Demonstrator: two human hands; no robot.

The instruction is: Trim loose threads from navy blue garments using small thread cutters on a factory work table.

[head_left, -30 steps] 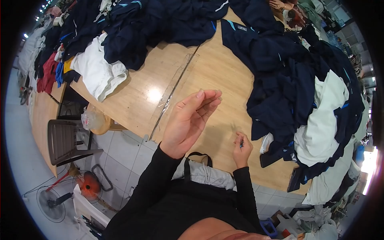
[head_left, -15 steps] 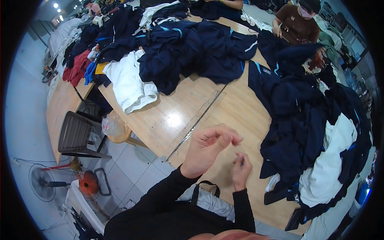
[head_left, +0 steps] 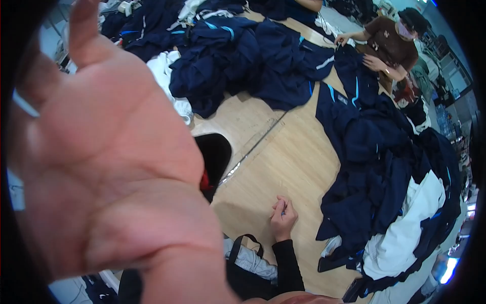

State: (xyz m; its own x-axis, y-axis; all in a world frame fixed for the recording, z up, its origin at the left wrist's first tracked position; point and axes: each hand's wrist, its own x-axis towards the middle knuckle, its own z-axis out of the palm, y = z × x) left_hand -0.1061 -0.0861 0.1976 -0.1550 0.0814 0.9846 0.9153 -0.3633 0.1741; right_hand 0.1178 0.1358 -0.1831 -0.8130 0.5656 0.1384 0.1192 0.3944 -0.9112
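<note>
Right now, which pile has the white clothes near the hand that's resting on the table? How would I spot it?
Find the long wooden table. The right hand rests on its near edge, pinching something too small to tell. Just right of it lies a heap of dark blue clothes; at its near end is the white garment, the only pale patch on that side.

— What fills the left of the view?
— The left hand (head_left: 106, 167), raised close to the camera, palm open and fingers spread.

— And the right hand (head_left: 282, 219)?
— It rests on the pale wooden table (head_left: 283, 157), fingers pinched on a small thin object too small to identify.

— What lies around it?
— Heaps of navy blue garments (head_left: 374, 172), a white cloth (head_left: 405, 238) among them. A person in a brown top (head_left: 387, 43) works at the far end.
</note>
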